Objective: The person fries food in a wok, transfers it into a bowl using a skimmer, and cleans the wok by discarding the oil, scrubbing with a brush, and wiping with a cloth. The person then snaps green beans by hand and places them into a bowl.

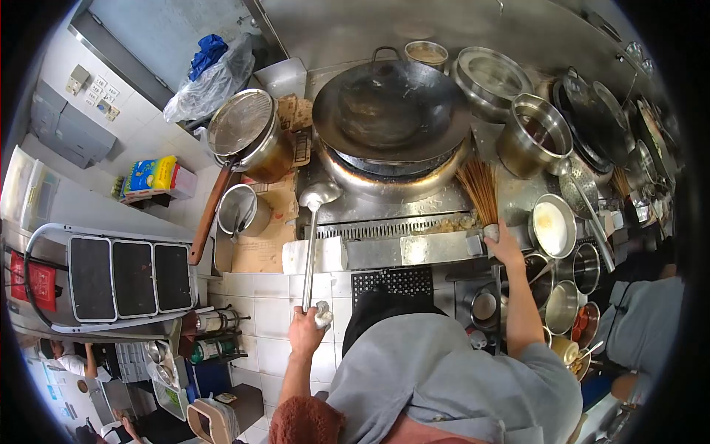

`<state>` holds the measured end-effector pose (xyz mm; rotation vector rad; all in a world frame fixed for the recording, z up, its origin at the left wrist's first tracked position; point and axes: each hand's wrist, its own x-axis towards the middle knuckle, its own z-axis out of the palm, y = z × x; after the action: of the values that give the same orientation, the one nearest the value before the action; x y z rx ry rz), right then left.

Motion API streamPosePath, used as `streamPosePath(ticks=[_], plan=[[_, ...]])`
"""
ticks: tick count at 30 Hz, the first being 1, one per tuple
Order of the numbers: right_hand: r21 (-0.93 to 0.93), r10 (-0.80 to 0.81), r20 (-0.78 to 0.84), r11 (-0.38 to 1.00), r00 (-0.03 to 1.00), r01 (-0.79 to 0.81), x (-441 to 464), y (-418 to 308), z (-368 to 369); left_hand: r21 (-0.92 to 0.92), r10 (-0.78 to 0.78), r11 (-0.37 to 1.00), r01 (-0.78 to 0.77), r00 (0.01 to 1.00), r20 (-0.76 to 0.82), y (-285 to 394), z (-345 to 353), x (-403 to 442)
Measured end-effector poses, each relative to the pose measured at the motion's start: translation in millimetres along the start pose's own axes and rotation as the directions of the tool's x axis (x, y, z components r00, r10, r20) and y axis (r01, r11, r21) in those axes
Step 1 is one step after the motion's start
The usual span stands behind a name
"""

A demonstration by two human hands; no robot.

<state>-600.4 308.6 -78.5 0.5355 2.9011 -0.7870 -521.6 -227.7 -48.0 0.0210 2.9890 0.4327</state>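
One brush, clasped in the right hand at the desk's front edge, points forward and slightly left, its tips near one wok. The left hand, farther from the wok, grips one ladle, pointing forward over that edge; one white cloth touches this hand.

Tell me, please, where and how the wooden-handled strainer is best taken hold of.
Probably by the lower end of its wooden handle, from the near side, with the left hand once free of the ladle: that end juts clear of the pot under the mesh.
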Motion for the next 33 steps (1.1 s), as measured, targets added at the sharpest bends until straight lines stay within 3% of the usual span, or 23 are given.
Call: streamPosePath(ticks=[4,5,6,7,8,9,10,12,14,15,16,18,19,20,21,22,24,26,28,29,30,32,33], plan=[[0.214,0.104,-0.043,0.972,0.994,-0.093,-6.0,-0.5,12.8,0.019,-0.066,0.998,0.065,0.995,0.074,-19.0,12.9,26.2],[0.42,0.071,-0.078,0.907,0.994,-0.031,-2.5,17.0,27.7,0.05,-0.018,0.999,0.013,0.994,0.108,-42.4,27.3,27.3],[0.597,0.041,-0.128,0.801,0.991,0.044,-2.1,26.5,31.6,0.163,-0.135,0.983,0.09,0.946,0.294,-25.4,1.7,35.8],[0.584,0.056,-0.145,0.811,0.988,0.04,-11.8,15.8,15.8,0.19,-0.147,0.976,0.103,0.96,0.239,-20.3,-5.2,42.6],[0.787,0.18,0.016,0.604,0.984,-0.124,-30.1,-20.1,-15.5,0.211,-0.161,0.97,0.121,0.97,0.183,-17.4,-6.0,49.9],[0.899,0.248,0.204,0.336,0.947,-0.282,-44.9,-49.8,-35.8,0.042,-0.05,0.998,0.044,0.988,0.149,-20.0,-8.4,65.1],[0.889,0.259,0.196,0.36,0.946,-0.283,-53.8,-65.6,-43.2,-0.131,0.044,0.991,-0.032,0.994,0.095,-5.2,-27.3,88.6],[0.935,0.273,-0.021,0.346,0.962,-0.078,-71.2,-88.7,-50.8,-0.571,-0.059,0.815,0.102,0.994,0.093,30.1,-54.6,129.6],[0.919,0.308,-0.118,0.395,0.944,-0.014,-76.1,-108.6,-59.6,-0.742,0.214,0.664,-0.095,0.975,0.066,61.7,-65.9,175.7],[0.934,0.245,-0.194,0.343,0.95,0.102,-75.4,-122.8,-67.7,-0.569,0.418,0.701,-0.429,0.894,-0.16,82.4,-74.7,195.5],[0.935,0.185,-0.274,0.283,0.944,0.216,-74.3,-138.0,-74.8,-0.415,0.545,0.649,-0.638,0.77,-0.332,103.8,-85.4,211.3],[0.9,0.226,-0.34,0.361,0.913,0.246,-59.6,-160.3,-92.6,-0.409,0.64,0.496,-0.766,0.641,-0.424,140.3,-111.5,228.5],[0.86,0.169,-0.34,0.454,0.925,0.233,-51.2,-163.8,-104.7,-0.739,0.589,0.205,-0.642,0.684,-0.431,156.3,-109.9,230.8],[0.811,0.112,-0.332,0.542,0.937,0.222,-42.2,-167.2,-116.8,-0.904,0.552,-0.145,-0.402,0.725,-0.411,167.9,-109.3,233.4],[0.82,0.071,-0.271,0.539,0.96,0.192,-34.8,-172.0,-128.9,-0.849,0.669,-0.46,0.259,0.73,-0.14,169.9,-119.3,229.9],[0.81,0.062,-0.273,0.554,0.96,0.194,-27.6,-181.1,-137.2,-0.461,0.789,-0.587,0.665,0.598,-0.141,175.9,-141.8,229.8],[0.762,-0.009,-0.257,0.613,0.966,0.209,-17.0,-203.6,-144.3,-0.423,0.821,-0.555,0.716,0.552,-0.144,164.0,-163.7,237.8],[0.731,-0.05,-0.254,0.644,0.966,0.225,1.7,-218.1,-156.1,-0.416,0.786,-0.595,0.688,0.605,-0.125,152.4,-165.4,239.9],[0.498,-0.269,-0.149,0.811,0.952,0.307,33.7,-231.4,-167.1,-0.561,0.771,-0.567,0.604,0.628,-0.103,132.2,-137.8,249.9],[0.492,-0.292,-0.061,0.823,0.955,0.283,44.6,-241.3,-173.2,-0.774,0.586,-0.507,0.378,0.81,0.012,138.3,-126.5,240.7],[0.496,-0.304,-0.047,0.819,0.951,0.287,59.3,-251.6,-177.6,-0.975,0.454,-0.209,0.081,0.891,-0.024,142.7,-119.0,238.4],[0.233,-0.304,0.281,0.942,0.911,0.242,94.8,-272.7,-182.5,-0.835,0.422,0.335,-0.436,0.862,-0.281,159.4,-117.6,234.5],[0.119,-0.317,0.385,0.948,0.867,0.294,124.8,-274.9,-173.7,-0.795,0.418,0.383,-0.47,0.856,-0.304,171.0,-112.6,233.9]])
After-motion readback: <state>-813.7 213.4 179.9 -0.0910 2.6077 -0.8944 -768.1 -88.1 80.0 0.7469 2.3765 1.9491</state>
